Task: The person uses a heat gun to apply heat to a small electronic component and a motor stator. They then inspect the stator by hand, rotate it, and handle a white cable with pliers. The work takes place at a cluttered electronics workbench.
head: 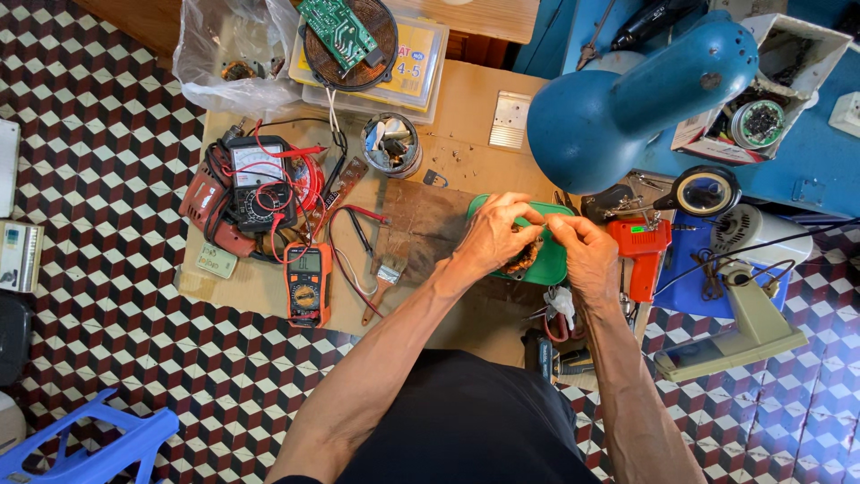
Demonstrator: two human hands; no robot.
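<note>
Both hands meet over a green tray (548,262) on the worktop (466,116), just under the blue lamp (618,99). A brown coil (522,257) lies in the tray between them: the left hand (494,235) curls over its near edge, the right hand (582,251) pinches at its far side. An orange meter (307,283) sits well to the left.

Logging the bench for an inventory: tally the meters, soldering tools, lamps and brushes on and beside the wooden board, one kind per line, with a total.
Meters: 2, an analogue multimeter and an orange digital multimeter
Soldering guns: 1, the orange soldering gun
Lamps: 1, the blue desk lamp
Brushes: 1, the small paintbrush
Total: 5
</note>
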